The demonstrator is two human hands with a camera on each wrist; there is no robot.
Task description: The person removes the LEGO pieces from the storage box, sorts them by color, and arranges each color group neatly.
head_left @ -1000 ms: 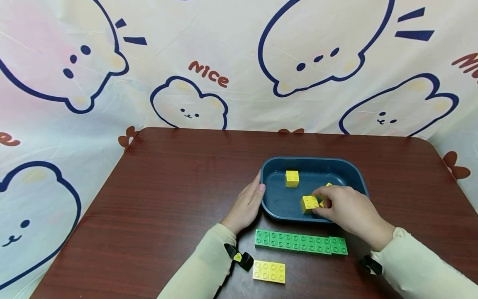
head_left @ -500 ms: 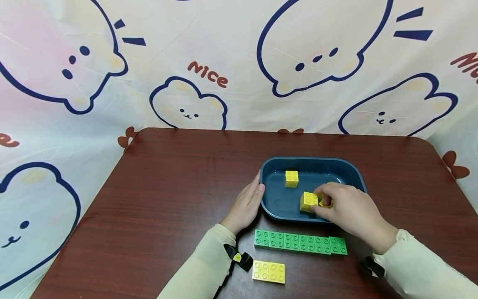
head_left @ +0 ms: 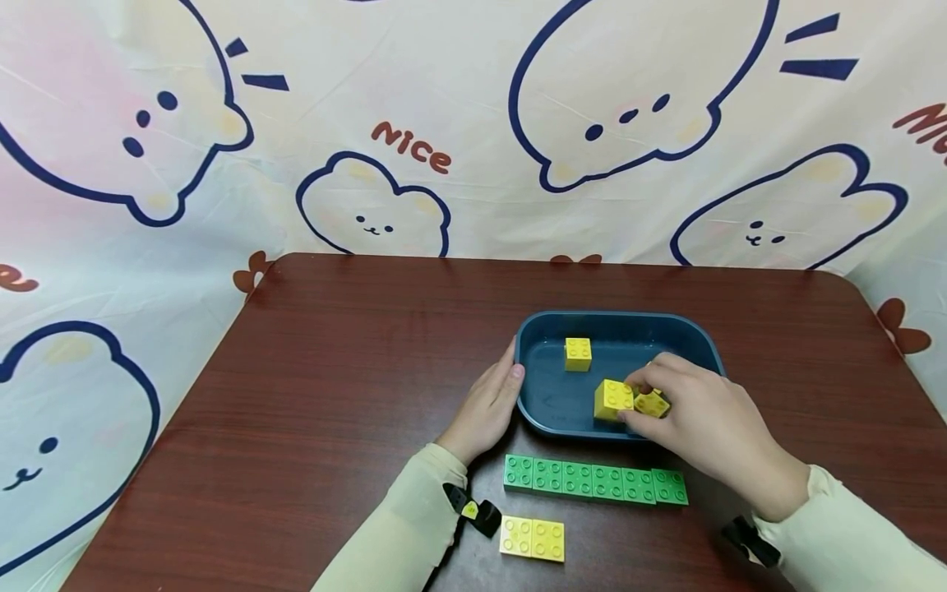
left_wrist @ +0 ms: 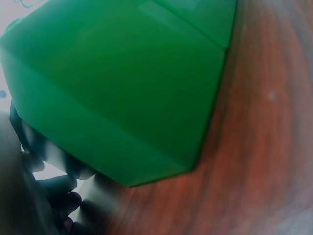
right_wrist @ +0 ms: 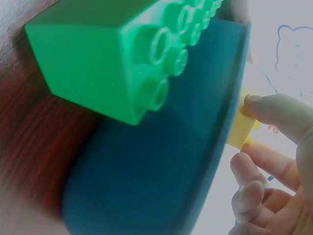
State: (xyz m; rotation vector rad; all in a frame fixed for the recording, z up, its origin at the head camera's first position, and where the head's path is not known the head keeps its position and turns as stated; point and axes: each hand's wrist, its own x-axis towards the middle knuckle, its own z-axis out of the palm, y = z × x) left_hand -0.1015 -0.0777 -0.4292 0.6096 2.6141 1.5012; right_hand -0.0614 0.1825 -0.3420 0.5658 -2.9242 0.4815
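A pale cloth [head_left: 473,90] printed with cartoon animals hangs beyond the far edge of the dark wooden tabletop [head_left: 333,353]. The wood runs in a wide stretch from the left edge to the tray, with a narrower band to the right edge and another along the far edge. The blue tray [head_left: 614,316] lies right of the tabletop's middle, its right end partly hidden by an arm and hand.

The right hand [head_left: 706,423] reaches over the tray's near right corner, thumb and forefinger nearly closed in a pinch on a yellow block; its other fingers are curled in. The left hand [head_left: 482,409] lies along the tray's left wall, fingers nearly straight and together, with no block in its grasp.

A row of six green bricks [head_left: 592,479] lies just outside the tray's near side, its rightmost piece slightly out of line. Nearer still, below the row's left end, two yellow bricks [head_left: 532,538] sit side by side.

The pinched yellow block [head_left: 613,400] is at the right hand's fingertips, above the tray's near side; whether it touches the floor cannot be told. A second yellow block [head_left: 651,404] sits askew, partly covered by that hand. A third yellow block [head_left: 578,355] stands near the tray's far left corner.
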